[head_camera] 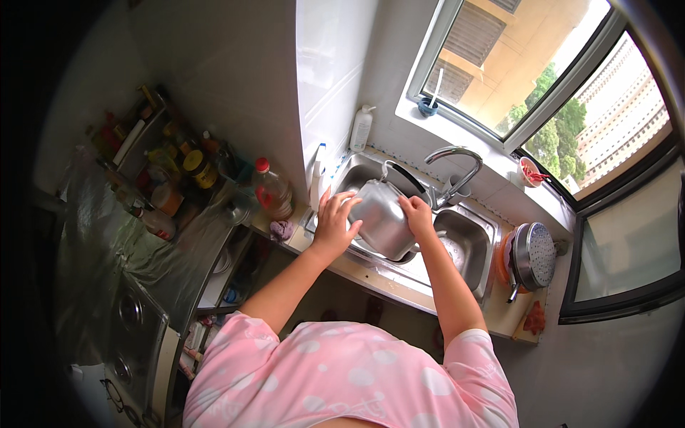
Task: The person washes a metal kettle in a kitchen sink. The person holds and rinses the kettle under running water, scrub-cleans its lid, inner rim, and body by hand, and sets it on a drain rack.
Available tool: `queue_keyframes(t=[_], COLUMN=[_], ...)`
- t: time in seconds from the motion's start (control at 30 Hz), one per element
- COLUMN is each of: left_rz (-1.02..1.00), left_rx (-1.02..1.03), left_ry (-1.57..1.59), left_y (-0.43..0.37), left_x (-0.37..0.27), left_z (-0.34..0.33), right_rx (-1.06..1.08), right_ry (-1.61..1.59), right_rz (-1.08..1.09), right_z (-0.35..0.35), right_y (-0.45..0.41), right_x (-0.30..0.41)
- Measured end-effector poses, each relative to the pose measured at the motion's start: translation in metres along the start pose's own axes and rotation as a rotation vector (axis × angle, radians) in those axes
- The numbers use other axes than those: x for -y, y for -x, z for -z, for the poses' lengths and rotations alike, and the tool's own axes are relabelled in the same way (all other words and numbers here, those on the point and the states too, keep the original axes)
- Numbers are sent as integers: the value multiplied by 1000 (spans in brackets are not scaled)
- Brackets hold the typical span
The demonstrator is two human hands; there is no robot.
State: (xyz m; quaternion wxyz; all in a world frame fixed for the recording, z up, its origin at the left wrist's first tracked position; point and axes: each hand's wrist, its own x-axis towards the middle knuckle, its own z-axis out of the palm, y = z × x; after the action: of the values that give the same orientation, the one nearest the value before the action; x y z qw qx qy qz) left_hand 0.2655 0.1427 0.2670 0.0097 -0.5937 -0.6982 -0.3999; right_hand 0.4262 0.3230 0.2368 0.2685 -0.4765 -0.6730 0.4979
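A shiny metal kettle (382, 219) with a black-gripped handle (406, 179) is tilted over the left basin of a double stainless steel sink (348, 174). My right hand (420, 218) grips its upper right edge, thumb and fingers at the rim. At the kettle's left side is my left hand (335, 222), fingers spread; whether the fingertips touch the metal cannot be told. The curved chrome faucet (457, 152) rises behind the sink, to the right of the kettle. Part of the left basin is hidden behind the kettle and my hands.
A white pump bottle (362, 128) and a spray bottle (318, 176) stand by the wall. Left of the sink are a red-capped plastic bottle (273, 195) and a purple scrubber (281, 230). At right, a perforated metal steamer (535, 257) leans near the open window (631, 257). A gas stove (134, 331) lies lower left.
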Motion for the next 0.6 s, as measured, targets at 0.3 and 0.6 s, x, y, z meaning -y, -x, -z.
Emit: queue_keyframes(t=[0.3,0.6], left_rz=[154,210], left_rx=[-38,6], left_ry=[132,95], left_y=[22,36], left_x=[23,31], left_z=[7,24], right_rx=[-103,-210], right_ry=[-1055,-1263], right_rz=[-401,-551], right_z=[-9,-44], right_y=[-58,-47], right_x=[-70,-77])
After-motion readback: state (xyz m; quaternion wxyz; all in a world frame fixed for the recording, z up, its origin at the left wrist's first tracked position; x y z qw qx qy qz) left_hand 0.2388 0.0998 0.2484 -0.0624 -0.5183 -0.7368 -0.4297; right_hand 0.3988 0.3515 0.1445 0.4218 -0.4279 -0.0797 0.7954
